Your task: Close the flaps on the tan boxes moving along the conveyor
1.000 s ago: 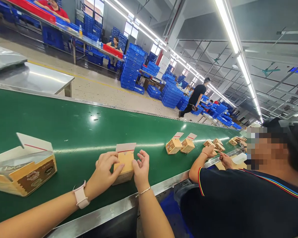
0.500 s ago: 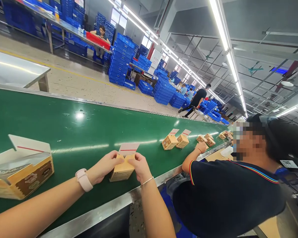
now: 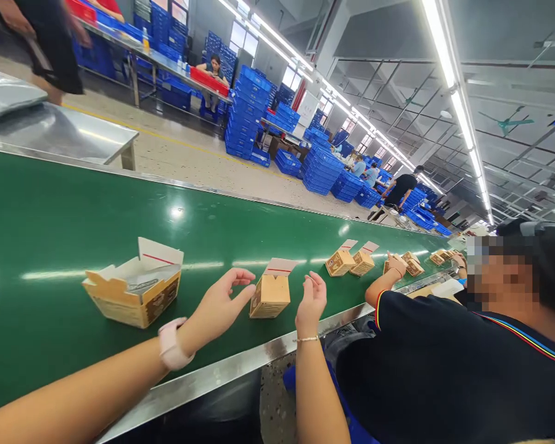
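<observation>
A small tan carton (image 3: 271,297) stands on the green belt (image 3: 222,237), its white flap with a red line raised at the back. Just left of it is my left hand (image 3: 222,305), with fingers apart and nothing held. To the carton's right, my right hand (image 3: 311,302) is off the box, fingers parted and holding nothing. Farther left on the belt, an open carton (image 3: 141,299) shows a clear plastic bag (image 3: 152,279) inside, with its flaps spread.
Two more cartons (image 3: 339,263) with raised flaps stand farther right. Beside the belt's metal edge (image 3: 222,377), a person in a dark shirt (image 3: 425,370) reaches toward other boxes. A metal table (image 3: 92,132) stands across the belt.
Both my hands have let go of the small carton and moved apart. The open carton at left now shows whole, farther right in view. A walking person has appeared at upper left.
</observation>
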Demonstrator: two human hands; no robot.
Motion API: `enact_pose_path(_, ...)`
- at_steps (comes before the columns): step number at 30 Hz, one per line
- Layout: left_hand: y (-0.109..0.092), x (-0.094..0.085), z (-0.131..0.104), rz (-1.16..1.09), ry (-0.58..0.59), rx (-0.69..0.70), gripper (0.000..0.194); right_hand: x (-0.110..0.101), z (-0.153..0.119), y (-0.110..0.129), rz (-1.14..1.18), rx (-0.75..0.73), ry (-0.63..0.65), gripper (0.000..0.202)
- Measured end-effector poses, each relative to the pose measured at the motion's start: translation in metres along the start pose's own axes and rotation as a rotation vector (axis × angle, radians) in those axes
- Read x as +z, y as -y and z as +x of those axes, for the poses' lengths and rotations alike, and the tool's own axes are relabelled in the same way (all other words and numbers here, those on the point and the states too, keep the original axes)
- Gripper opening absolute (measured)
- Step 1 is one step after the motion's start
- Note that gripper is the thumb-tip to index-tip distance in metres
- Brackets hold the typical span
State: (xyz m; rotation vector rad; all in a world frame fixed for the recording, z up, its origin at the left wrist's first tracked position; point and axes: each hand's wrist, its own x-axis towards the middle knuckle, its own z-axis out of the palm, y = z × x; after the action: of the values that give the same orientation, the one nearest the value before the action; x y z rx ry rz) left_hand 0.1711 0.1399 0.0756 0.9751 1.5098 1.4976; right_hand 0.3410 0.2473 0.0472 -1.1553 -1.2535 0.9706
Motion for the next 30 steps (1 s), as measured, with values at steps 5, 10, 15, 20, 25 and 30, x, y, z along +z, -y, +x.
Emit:
enact_pose_path(5, 0.007, -0.060, -0.058, 0.147, -0.208, 0.849, 0.009, -0.009, -0.054, 0.027, -0.178, -0.798, 0.268, 0.026)
enact_pose_path(10, 0.057, -0.108, -0.023, 0.384, -0.664, 0.735, 0.025, 0.048, -0.077, 0.016, -0.202, -0.902, 0.708, 0.046)
enact_pose_path(15, 0.089, -0.113, 0.012, 0.471, -0.241, 0.498, 0.049, 0.110, -0.049, -0.008, -0.335, -0.672, 0.847, 0.061)
enact_pose_path(20, 0.095, -0.097, 0.020, 0.535, -0.141, 0.488, 0.048, 0.116, -0.016, 0.008, -0.518, -0.567, 1.102, 0.034)
enact_pose_path(25, 0.082, -0.085, 0.033, 0.584, -0.069, 0.516, 0.047, 0.109, -0.014, 0.000, -0.358, -0.593, 1.157, 0.021)
enact_pose_path(30, 0.058, -0.060, 0.039, 0.257, -0.113, 0.275, 0.041, 0.112, -0.034, -0.029, 0.124, -0.147, 0.524, 0.030)
